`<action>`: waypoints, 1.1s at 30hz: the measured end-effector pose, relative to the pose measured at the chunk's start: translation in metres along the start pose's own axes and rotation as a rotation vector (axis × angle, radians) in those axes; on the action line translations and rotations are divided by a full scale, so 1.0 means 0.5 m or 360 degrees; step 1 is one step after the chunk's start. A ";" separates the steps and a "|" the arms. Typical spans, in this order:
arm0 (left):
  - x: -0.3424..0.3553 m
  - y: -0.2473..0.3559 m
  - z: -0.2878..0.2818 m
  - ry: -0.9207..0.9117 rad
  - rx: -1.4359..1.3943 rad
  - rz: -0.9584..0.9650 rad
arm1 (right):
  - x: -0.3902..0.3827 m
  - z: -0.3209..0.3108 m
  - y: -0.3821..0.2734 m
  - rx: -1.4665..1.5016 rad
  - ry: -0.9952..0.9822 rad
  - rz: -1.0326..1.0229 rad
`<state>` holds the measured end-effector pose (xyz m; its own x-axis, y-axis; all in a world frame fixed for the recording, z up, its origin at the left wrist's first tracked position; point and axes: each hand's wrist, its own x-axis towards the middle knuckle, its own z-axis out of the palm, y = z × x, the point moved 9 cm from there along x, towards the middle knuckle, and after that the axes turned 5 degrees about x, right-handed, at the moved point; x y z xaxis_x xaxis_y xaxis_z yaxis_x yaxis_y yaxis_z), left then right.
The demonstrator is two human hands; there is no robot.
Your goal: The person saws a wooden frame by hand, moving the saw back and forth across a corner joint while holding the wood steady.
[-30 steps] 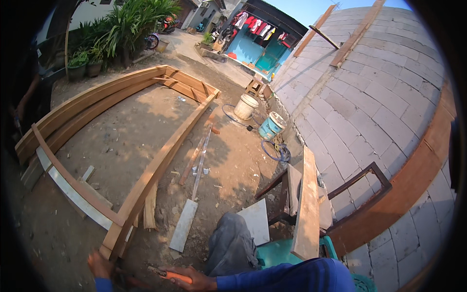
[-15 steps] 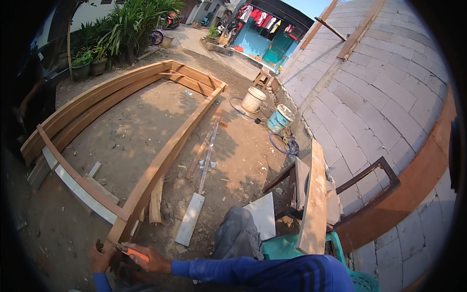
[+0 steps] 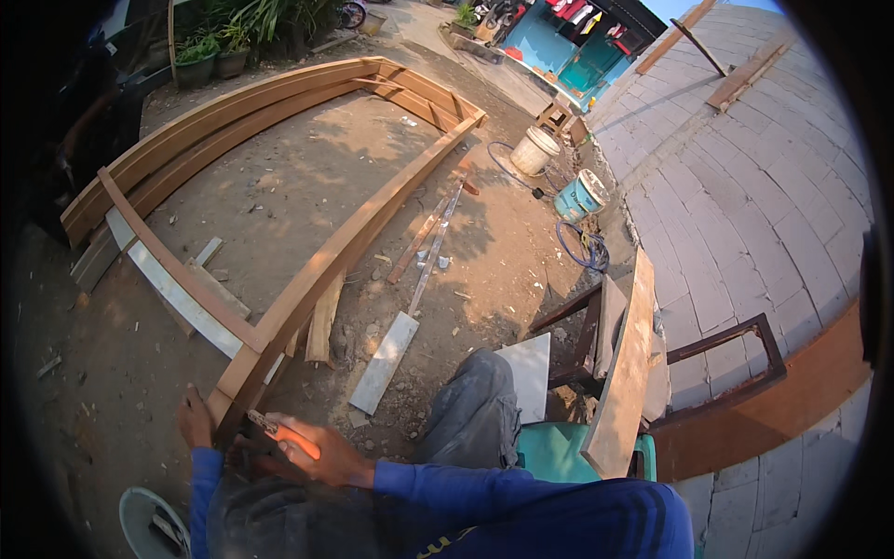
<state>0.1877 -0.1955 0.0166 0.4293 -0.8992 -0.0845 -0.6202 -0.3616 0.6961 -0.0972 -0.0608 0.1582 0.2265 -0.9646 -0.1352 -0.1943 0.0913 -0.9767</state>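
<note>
A long wooden frame lies over the ground, its near right beam running to my hands. At that beam's near end, my left hand grips the outer side, with its fingers partly out of sight. My right hand is closed around an orange-handled tool. The tool's dark metal end points at the inner side of the beam, close to its tip; its exact kind is hard to make out, and I cannot tell whether it touches the wood. A brown crosspiece spans the frame's near part.
A pale board and thin strips lie right of the beam. A plank leans by a green plastic chair. Two buckets stand near the block wall; a pail sits lower left. Another person's arm shows at far left.
The view has shifted, so the scene sits lower and farther right, and the pail has come into sight. My left hand has shifted along the outer side of the beam end; the right still holds the tool.
</note>
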 end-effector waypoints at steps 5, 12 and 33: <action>-0.056 0.129 0.052 -0.0016 0.0045 -0.0146 | -0.292 -0.171 -0.022 -0.0301 0.0239 -0.0127; -0.049 0.096 -0.007 -0.0001 0.0023 -0.0297 | 0.106 0.004 -0.006 -0.0185 0.0235 -0.0345; -0.048 0.089 -0.002 0.0001 0.0086 -0.0298 | -0.019 -0.047 0.034 -0.0151 0.0144 -0.0184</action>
<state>0.1507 -0.1895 0.0504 0.5407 -0.8149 -0.2085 -0.5640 -0.5352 0.6289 -0.1252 -0.0559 0.1470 0.1668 -0.9860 -0.0029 -0.2622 -0.0415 -0.9641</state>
